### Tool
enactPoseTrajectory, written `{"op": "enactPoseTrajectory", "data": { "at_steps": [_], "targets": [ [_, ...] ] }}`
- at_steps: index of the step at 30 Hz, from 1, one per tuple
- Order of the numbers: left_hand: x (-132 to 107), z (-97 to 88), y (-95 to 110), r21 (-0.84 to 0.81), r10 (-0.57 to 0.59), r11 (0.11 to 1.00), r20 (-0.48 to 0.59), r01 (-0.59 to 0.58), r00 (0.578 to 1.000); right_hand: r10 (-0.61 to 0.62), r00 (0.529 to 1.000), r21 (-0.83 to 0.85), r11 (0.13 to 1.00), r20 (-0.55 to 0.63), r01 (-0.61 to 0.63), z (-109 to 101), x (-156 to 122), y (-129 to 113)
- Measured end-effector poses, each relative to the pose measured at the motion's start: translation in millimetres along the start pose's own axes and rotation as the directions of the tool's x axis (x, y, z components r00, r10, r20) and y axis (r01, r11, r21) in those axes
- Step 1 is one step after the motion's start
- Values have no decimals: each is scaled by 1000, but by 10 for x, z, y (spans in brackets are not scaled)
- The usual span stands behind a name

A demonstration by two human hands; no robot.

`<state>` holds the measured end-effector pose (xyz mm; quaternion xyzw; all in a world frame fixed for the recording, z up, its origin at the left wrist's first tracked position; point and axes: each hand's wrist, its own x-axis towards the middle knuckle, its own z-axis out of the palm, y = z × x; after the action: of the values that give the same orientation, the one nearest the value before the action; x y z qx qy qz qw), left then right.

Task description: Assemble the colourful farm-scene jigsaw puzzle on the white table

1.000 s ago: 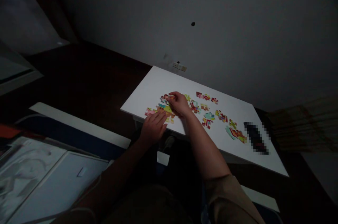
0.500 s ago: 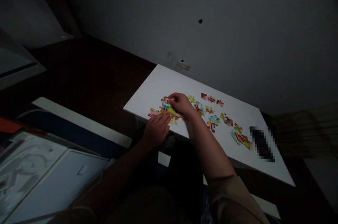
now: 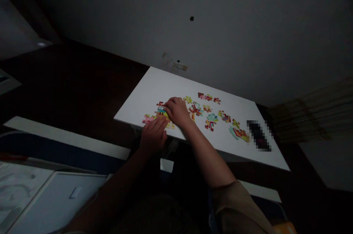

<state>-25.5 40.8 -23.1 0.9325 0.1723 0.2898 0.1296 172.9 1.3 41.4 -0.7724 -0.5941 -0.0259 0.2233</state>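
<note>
Fingers of the left hand point(image 3: 154, 134) lie extended, close together, on the joined puzzle section point(image 3: 161, 114); those of the right hand point(image 3: 177, 111) curl over its right side, any pinch hidden. Beyond, loose pieces point(image 3: 212, 117) dot the white surface point(image 3: 168, 84).

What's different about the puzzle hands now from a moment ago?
The right hand has moved a little toward the person, over the joined puzzle pieces. Its fingers look flatter now instead of pinching; whether they have let go of a piece is hidden. The left hand still rests on the joined pieces' near side. The loose pieces stayed put on the white table; only the camera's view shifted.
</note>
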Motion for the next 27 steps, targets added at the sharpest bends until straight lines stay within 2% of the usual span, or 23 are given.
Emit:
{"op": "enactPoseTrajectory", "data": {
  "at_steps": [3, 5, 9, 11, 14, 16, 18, 23, 27],
  "targets": [
    [22, -4, 0, 5, 2, 1000, -4, -2, 1000, 10, 997, 7, 1000, -75, -10, -93, -414, -108],
    [31, -8, 6, 13, 5, 1000, -6, -4, 1000, 45, 995, 26, 999, -92, -42, -214, -717, -65],
    [60, -42, 56, 36, -17, 999, 2, 16, 1000, 202, 973, 54, 979, -107, -197, -573, -1270, 310],
    [103, -83, 108, 47, -20, 999, 18, 19, 1000, 327, 934, 52, 945, -145, -322, -746, -1496, 552],
    [223, -173, 202, 75, -29, 997, 37, 26, 999, 481, 850, 42, 874, -216, -484, -902, -1744, 836],
    [337, -237, 239, 97, -45, 994, 22, 42, 999, 534, 808, 57, 841, -249, -538, -924, -1836, 934],
    [467, -288, 227, 118, -60, 991, 2, 59, 998, 548, 797, 69, 832, -255, -550, -900, -1870, 965],
    [742, -320, -2, 174, -93, 981, 43, 84, 995, 486, 853, -27, 866, -190, -499, -818, -1843, 931],
    [803, -274, -163, 181, -80, 982, 120, 57, 990, 503, 839, -3, 857, -210, -515, -823, -1851, 923]
  ]
}}
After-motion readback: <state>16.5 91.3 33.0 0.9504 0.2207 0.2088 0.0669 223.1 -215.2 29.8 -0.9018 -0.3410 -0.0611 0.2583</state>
